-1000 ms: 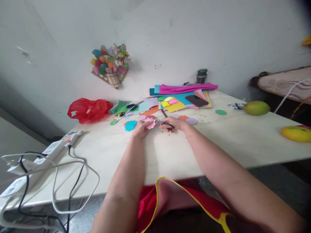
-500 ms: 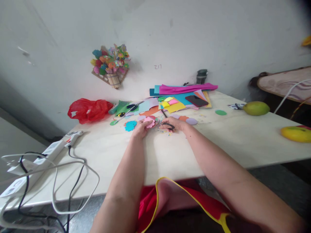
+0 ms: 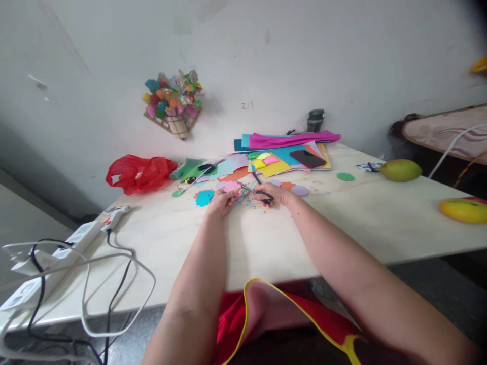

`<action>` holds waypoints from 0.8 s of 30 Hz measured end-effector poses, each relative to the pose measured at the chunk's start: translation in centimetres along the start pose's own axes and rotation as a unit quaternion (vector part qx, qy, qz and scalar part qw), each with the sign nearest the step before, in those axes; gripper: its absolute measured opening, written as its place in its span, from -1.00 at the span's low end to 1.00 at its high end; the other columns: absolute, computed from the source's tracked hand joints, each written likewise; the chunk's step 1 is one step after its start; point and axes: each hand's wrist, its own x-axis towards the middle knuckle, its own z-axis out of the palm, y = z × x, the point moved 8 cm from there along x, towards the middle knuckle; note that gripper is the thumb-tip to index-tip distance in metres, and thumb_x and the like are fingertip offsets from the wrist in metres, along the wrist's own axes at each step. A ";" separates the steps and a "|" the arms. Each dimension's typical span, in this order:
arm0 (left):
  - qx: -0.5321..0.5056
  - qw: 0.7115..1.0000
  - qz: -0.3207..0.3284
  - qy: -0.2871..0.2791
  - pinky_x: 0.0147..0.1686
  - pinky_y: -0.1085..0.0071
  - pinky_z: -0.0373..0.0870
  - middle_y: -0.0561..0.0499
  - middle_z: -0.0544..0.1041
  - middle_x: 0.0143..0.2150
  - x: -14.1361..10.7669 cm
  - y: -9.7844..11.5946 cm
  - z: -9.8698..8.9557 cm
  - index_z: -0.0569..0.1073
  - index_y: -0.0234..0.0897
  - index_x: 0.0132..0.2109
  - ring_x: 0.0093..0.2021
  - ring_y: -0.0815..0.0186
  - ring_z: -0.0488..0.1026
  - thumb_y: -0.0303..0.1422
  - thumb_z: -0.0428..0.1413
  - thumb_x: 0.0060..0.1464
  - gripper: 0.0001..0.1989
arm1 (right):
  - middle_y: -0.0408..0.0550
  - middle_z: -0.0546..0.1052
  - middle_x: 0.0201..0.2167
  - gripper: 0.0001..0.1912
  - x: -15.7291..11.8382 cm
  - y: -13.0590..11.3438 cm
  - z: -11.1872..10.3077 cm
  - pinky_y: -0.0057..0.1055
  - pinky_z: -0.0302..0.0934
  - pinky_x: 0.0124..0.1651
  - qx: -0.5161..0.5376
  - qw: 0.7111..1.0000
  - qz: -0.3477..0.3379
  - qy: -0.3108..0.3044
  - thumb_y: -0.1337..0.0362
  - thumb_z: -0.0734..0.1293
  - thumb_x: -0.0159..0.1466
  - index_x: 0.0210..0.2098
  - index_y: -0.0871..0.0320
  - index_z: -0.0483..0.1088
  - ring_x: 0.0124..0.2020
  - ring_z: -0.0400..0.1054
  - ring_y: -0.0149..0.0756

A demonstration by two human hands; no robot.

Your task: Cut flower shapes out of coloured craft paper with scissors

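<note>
Pinched in my left hand is a pink paper piece with a scalloped edge. My right hand is closed round the black handles of a pair of scissors. Their blades point left and meet the edge of the pink paper. Just left of my left hand lies a blue scalloped paper piece, with orange showing under it. Orange and lilac cut pieces rest beyond my right hand. Small paper scraps are scattered below the scissors.
Coloured paper sheets are stacked at the back with a phone on them. A second pair of scissors and a red plastic bag lie left. Mangoes sit right. A power strip with loose cables occupies the left edge.
The pink paper has turned and tilted in my left hand, and the scissor blades have shifted slightly against its edge. Both hands stay in nearly the same place.
</note>
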 end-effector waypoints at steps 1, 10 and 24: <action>0.003 1.000 -0.005 0.001 -0.70 0.56 -0.08 0.09 0.36 -0.63 0.0 -0.1 0.0 0.50 -0.39 -0.47 -0.66 0.57 0.13 -0.40 0.43 -0.32 -0.73 | -0.23 0.37 -0.75 -0.63 0.0 0.0 0.0 -0.59 -0.01 -0.75 0.001 1.000 0.001 0.003 0.08 0.46 0.20 -0.50 0.18 0.31 -0.79 0.17 -0.53; -0.002 1.000 -0.013 0.003 -0.64 0.53 0.18 0.03 0.45 -0.57 0.0 -0.4 -0.2 0.55 -0.41 -0.43 -0.60 0.49 0.28 -0.35 0.44 -0.25 -0.73 | -0.22 0.40 -0.73 -0.60 0.0 -0.1 0.0 -0.60 0.01 -0.73 0.007 1.000 -0.004 0.000 0.05 0.47 0.20 -0.52 0.19 0.30 -0.78 0.20 -0.54; -0.045 0.998 -0.017 0.036 -0.27 0.39 0.54 -0.12 0.63 -0.38 0.3 -0.8 -0.5 0.60 -0.44 -0.37 -0.34 0.21 0.61 -0.50 0.39 -0.25 -0.79 | -0.23 0.43 -0.70 -0.68 -0.3 -0.6 0.6 -0.61 0.01 -0.75 0.041 0.999 0.009 0.009 0.12 0.46 0.23 -0.45 0.18 0.32 -0.77 0.23 -0.53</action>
